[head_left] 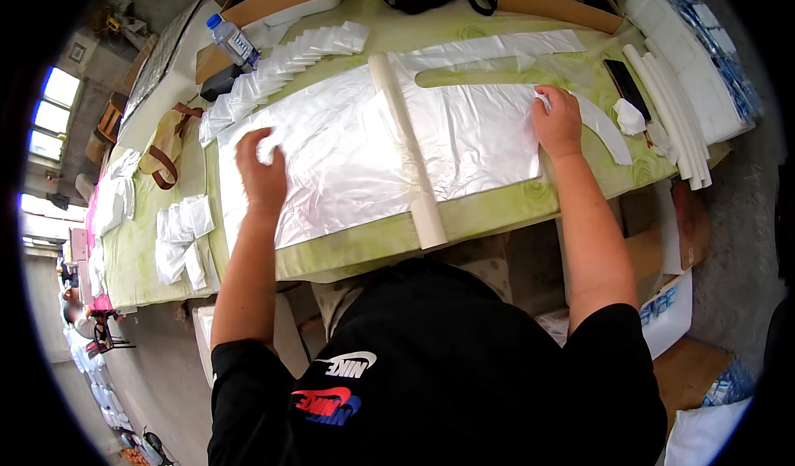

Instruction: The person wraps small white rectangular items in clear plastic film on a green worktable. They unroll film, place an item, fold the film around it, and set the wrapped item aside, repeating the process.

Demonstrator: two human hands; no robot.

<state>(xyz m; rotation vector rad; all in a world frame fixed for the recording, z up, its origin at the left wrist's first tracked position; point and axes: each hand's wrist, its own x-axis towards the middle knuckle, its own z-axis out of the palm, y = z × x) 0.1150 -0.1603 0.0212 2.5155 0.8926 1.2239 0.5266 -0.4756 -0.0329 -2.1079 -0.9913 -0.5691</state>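
A thin white plastic apron lies spread over the table in front of me, with long strap-like strips at its right end. Across its middle runs a pale cream tube, its near end sticking out over the table's front edge. My left hand hovers at the left part of the apron, thumb and fingers curved and apart, holding nothing. At the base of the strips, my right hand has its fingers curled in, with a bit of the white plastic pinched between thumb and forefinger.
Folded white plastic packets overlap in a row at the back left; more packets lie near left. A bottle, a phone, white rolls, a crumpled white piece and cardboard boxes surround the work.
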